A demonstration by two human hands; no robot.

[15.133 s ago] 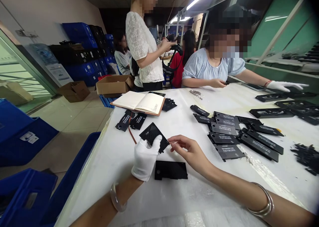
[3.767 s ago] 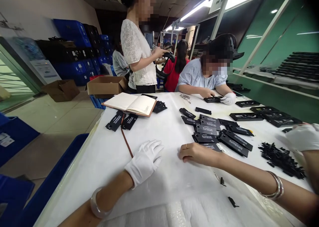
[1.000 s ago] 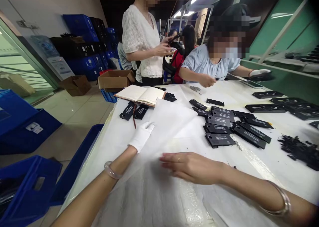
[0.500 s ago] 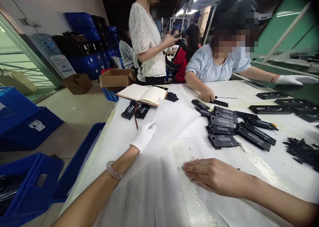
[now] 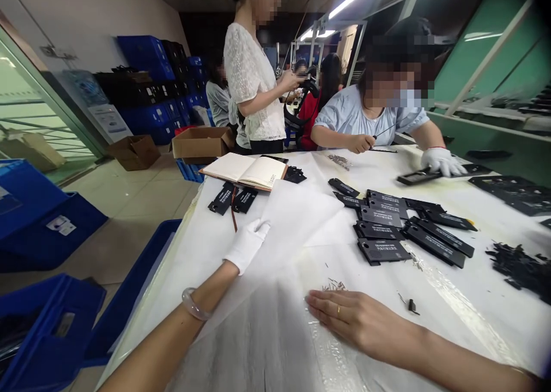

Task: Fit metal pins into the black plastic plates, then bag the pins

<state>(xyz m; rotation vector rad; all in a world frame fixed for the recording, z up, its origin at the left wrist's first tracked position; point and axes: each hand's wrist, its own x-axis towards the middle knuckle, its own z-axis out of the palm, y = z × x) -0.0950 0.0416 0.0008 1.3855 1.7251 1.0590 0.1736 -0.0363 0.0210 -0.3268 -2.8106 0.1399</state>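
Note:
My left hand (image 5: 248, 244), in a white glove, is closed on the lifted edge of a thin white sheet (image 5: 297, 211). The sheet's raised flap leans over the table towards the right. My bare right hand (image 5: 350, 323) lies low on the white table covering, its fingers stretched out side by side. Just beyond its fingertips is a small pile of screws (image 5: 333, 286). A little black piece (image 5: 413, 306) lies to the right of this hand. Farther back, several black printed plates (image 5: 383, 250) are laid out in overlapping rows.
An open notebook (image 5: 247, 171) lies at the table's far left, near two black plates (image 5: 222, 198). Small black parts (image 5: 516, 268) are heaped at the right. Across the table, a co-worker's gloved hand (image 5: 441, 161) touches a black case. Blue bins (image 5: 47, 329) stand left of the table.
My right hand has slid slightly left and nearer me, and more of the screws shows. The left hand keeps its hold. The co-worker's gloved hand has come to a black case; their screwdriver is raised.

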